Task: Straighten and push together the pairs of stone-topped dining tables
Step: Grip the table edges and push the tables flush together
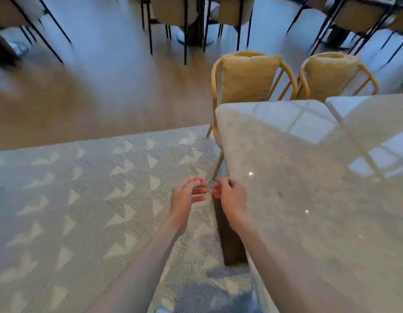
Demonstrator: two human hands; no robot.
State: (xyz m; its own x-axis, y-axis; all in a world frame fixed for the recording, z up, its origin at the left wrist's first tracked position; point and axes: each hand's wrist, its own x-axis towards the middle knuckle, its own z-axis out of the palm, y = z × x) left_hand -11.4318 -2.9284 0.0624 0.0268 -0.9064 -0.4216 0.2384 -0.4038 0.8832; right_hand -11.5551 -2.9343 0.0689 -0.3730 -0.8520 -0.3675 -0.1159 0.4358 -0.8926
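Hands first: our left hand (pixel 187 195) and right hand (pixel 230 195) hover empty, fingers curled, nearly touching. Just right of them lies the glossy pale stone-topped table (pixel 297 177); beneath them, a grey triangle-patterned rug (pixel 94 188).

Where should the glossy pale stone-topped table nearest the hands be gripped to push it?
Probably the pale stone-topped table is best gripped along its long left edge, approached from the patterned rug side. That edge is straight, bare and overhangs the dark base.
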